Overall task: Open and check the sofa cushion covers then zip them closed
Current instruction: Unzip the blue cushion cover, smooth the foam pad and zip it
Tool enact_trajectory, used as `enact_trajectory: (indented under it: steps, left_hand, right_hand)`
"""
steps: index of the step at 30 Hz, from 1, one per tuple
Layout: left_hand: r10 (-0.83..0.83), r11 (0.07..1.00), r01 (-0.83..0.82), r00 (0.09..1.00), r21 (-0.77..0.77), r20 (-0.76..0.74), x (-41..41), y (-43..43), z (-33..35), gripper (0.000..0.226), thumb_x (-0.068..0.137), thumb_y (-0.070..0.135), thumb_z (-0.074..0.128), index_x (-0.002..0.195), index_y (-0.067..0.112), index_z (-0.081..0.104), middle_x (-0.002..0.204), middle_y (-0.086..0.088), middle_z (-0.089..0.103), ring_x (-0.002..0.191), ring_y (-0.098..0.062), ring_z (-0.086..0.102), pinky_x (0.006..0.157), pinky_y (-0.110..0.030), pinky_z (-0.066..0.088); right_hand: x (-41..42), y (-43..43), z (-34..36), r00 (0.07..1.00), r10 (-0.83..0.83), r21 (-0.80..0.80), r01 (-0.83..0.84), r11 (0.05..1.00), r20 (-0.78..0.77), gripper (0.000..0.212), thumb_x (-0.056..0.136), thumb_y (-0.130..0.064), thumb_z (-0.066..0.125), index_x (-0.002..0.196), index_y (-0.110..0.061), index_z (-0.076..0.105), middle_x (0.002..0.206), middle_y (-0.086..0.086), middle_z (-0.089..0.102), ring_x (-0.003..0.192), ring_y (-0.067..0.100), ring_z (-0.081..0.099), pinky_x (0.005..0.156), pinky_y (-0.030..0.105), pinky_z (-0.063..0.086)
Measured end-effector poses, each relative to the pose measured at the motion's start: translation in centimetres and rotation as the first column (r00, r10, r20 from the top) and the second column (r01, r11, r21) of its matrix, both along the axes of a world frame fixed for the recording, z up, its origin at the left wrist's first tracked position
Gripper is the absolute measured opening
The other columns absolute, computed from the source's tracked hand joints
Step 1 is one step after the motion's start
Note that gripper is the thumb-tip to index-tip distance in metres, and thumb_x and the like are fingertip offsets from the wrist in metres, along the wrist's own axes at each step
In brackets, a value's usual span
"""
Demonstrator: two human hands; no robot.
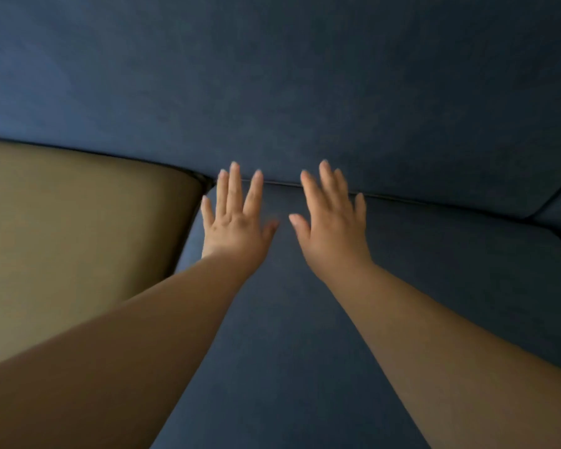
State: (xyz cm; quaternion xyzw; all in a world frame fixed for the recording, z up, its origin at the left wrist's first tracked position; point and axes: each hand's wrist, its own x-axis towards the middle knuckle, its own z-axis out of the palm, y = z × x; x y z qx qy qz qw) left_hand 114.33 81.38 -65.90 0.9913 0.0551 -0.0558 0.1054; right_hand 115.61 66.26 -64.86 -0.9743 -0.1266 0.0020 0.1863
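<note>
Left hand [237, 218] and right hand [331, 222], fingers spread flat and holding nothing, reach across a blue seat cushion [434, 286]; no zip shows, so checking seems unstarted.

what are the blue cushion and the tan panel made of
Blue cushion: probably woven upholstery fabric, matte, with faint grain and no glare. Tan panel: smoother, with a soft sheen, perhaps faux leather or lining cloth; blur leaves it open.
</note>
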Motion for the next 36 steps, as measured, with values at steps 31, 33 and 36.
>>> enact_trajectory:
  steps: [31, 33, 36]
  left_hand:
    - [-0.158, 0.981, 0.168, 0.982, 0.093, -0.108, 2.7, -12.5, -10.0, 0.069, 0.093, 0.061, 0.012, 0.153, 0.030, 0.004, 0.161, 0.008, -0.011, 0.146, -0.012, -0.015, 0.116, -0.054, -0.004]
    - [-0.221, 0.974, 0.220, 0.975, 0.045, 0.029, 3.4, -15.1, -8.2, 0.065, 0.096, 0.056, 0.014, 0.153, 0.028, 0.007, 0.161, 0.006, -0.008, 0.146, -0.012, -0.015, 0.116, -0.053, -0.008]
    - [-0.274, 0.960, 0.280, 0.947, -0.013, 0.167, 3.7, -18.9, -7.1, 0.062, 0.095, 0.048, 0.011, 0.153, 0.028, 0.004, 0.161, 0.006, -0.008, 0.147, -0.013, -0.014, 0.116, -0.049, -0.006]
  right_hand:
    - [1.1, -14.0, -10.3, 0.972, -0.111, -0.274, 0.051, 0.960, -0.208, 0.068, 0.099, -0.054, 0.025, 0.156, -0.023, 0.004, 0.165, -0.003, -0.006, 0.150, 0.018, -0.010, 0.118, 0.056, -0.002]
    - [1.7, -15.1, -8.8, 0.993, -0.115, -0.160, 0.112, 0.981, -0.008, 0.068, 0.099, -0.049, 0.032, 0.156, -0.019, 0.010, 0.165, 0.001, 0.000, 0.151, 0.020, -0.005, 0.116, 0.057, -0.002]
    - [1.5, -18.5, -8.4, 0.953, -0.262, -0.076, 0.276, 0.958, 0.152, 0.068, 0.098, -0.044, 0.032, 0.156, -0.016, 0.012, 0.165, 0.005, 0.004, 0.151, 0.023, 0.001, 0.115, 0.058, 0.002]
